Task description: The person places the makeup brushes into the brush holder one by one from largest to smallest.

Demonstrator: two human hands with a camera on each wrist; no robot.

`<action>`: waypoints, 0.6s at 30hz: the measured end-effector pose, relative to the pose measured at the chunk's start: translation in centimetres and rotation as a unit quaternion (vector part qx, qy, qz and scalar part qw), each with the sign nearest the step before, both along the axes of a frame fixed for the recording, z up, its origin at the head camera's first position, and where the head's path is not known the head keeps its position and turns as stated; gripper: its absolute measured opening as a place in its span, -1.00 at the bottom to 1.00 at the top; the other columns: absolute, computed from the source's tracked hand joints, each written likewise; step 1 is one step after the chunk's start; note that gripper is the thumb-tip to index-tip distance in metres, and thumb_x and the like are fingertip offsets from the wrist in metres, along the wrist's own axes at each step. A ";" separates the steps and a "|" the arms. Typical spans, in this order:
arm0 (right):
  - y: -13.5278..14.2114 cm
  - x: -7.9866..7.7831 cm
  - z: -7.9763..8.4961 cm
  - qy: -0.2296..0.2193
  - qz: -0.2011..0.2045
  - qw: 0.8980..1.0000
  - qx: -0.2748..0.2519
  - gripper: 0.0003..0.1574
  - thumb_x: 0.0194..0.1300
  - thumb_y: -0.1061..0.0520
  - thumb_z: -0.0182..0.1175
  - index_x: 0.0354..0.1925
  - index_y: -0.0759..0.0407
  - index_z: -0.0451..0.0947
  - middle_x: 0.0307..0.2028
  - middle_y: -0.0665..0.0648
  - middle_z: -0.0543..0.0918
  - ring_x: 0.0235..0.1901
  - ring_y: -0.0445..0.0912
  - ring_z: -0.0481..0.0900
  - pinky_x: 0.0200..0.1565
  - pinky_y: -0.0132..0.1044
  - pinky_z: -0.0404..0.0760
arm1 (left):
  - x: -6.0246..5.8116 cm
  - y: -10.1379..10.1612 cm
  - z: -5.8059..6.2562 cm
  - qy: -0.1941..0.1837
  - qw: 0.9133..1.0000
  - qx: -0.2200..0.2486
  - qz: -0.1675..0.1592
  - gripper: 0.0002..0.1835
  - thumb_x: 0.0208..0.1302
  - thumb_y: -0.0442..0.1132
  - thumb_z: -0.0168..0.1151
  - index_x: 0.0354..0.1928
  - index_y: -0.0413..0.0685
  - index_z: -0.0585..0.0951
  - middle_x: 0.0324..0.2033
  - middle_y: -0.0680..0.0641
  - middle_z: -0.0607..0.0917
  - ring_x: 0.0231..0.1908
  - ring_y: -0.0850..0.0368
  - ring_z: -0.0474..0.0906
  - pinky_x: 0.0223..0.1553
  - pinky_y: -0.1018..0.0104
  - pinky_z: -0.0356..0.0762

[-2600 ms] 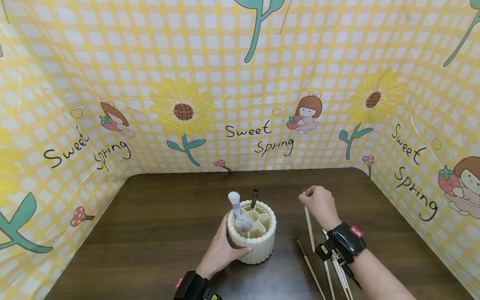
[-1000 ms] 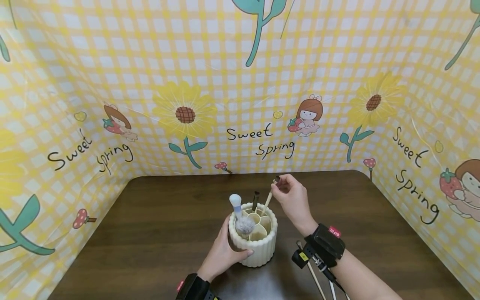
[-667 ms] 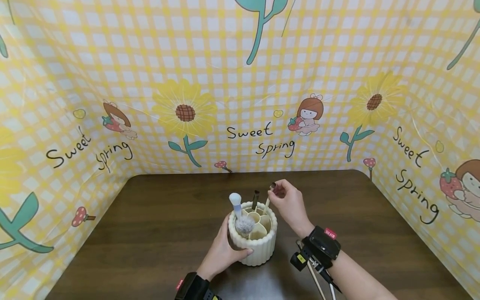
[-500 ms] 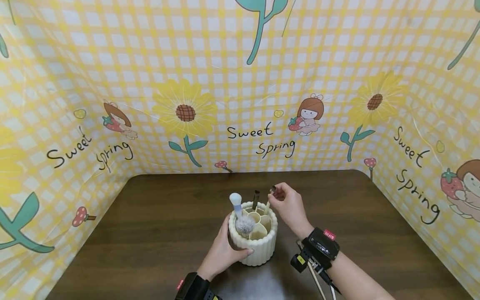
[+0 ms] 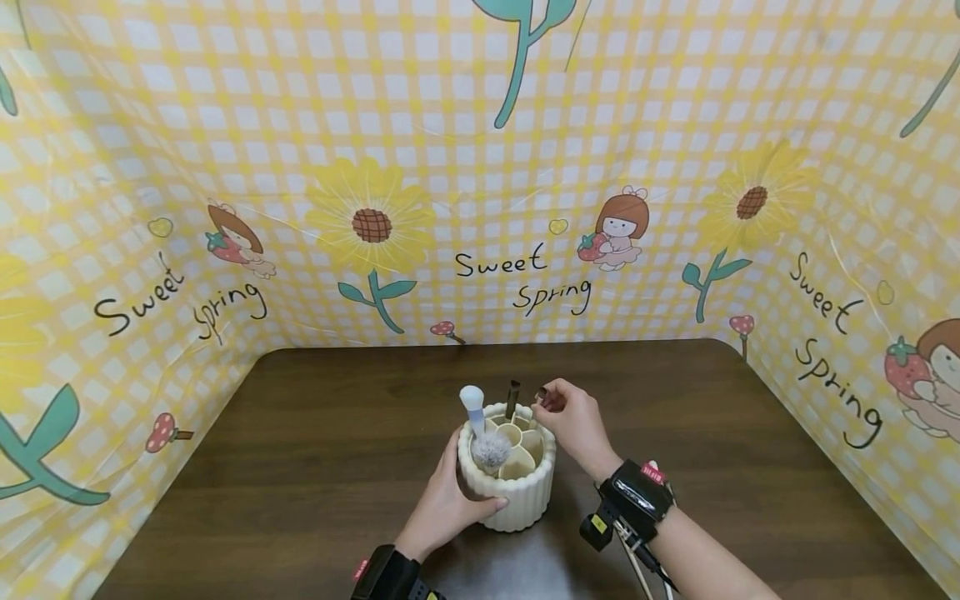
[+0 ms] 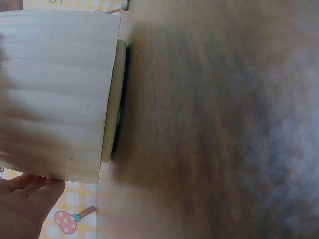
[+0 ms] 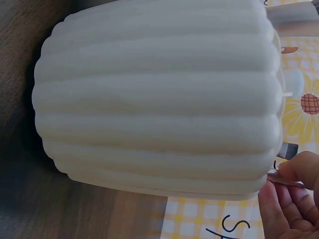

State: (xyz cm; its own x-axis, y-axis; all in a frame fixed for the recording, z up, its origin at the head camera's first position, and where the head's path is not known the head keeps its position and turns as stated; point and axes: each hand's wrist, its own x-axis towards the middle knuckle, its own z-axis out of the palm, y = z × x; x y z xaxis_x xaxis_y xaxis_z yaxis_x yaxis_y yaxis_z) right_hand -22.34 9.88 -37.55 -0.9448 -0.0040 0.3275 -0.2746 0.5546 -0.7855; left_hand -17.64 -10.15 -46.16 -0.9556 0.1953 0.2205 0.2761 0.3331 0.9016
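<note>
A cream, ribbed brush holder [image 5: 517, 504] with a scalloped rim and several compartments stands on the table. My left hand [image 5: 442, 512] grips its left side, thumb across the front. At the rim's back right, my right hand [image 5: 577, 425] pinches a slim makeup brush [image 5: 542, 392] near its dark head, the pale handle pointing down into a compartment. In the right wrist view the fingers [image 7: 271, 204] are right at the rim. Inside the holder stand a white-headed brush [image 5: 472, 400], a fluffy grey brush [image 5: 491, 450] and a dark flat brush [image 5: 513, 398].
More slender sticks with pale handles [image 5: 636, 568] lie on the table, partly hidden under my right wrist and its strapped camera [image 5: 637, 500]. A yellow checked cloth [image 5: 480, 167] hangs around the back and sides of the dark wooden table [image 5: 315, 467].
My right hand has carried the brush left from beside the holder, then lowered it into the back right compartment. My left hand keeps its grip on the holder.
</note>
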 end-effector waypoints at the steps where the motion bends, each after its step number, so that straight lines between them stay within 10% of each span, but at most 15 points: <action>1: 0.0 0.0 -0.1 0.000 0.000 1.000 0.003 -0.88 0.00 0.29 0.31 -0.41 0.25 0.57 -0.51 0.15 0.61 -0.49 -0.16 0.46 -0.43 -0.30 0.48 | 0.0 0.0 0.0 0.000 1.000 0.001 0.000 0.22 -0.26 0.18 0.47 0.44 0.21 -0.05 0.37 -0.15 0.21 0.32 -0.08 0.20 0.27 -0.16 0.17; 9: 0.1 0.0 -0.1 -0.005 0.000 1.000 0.011 -0.86 -0.01 0.29 0.32 -0.39 0.26 0.57 -0.49 0.15 0.62 -0.46 -0.13 0.50 -0.40 -0.27 0.52 | 0.2 0.2 0.3 -0.009 1.000 0.010 0.001 0.21 -0.24 0.08 0.51 0.44 0.19 -0.04 0.37 -0.13 0.21 0.32 -0.06 0.20 0.29 -0.14 0.16; 18: 0.3 0.1 -0.2 -0.020 -0.006 1.000 0.010 -0.81 -0.01 0.22 0.37 -0.37 0.26 0.59 -0.44 0.16 0.66 -0.41 -0.09 0.59 -0.30 -0.16 0.63 | 1.7 0.5 3.3 -0.018 1.000 0.016 -0.002 0.17 -0.19 -0.10 0.52 0.43 -0.10 -0.01 0.35 -0.27 0.22 0.31 -0.18 0.20 0.29 -0.18 0.14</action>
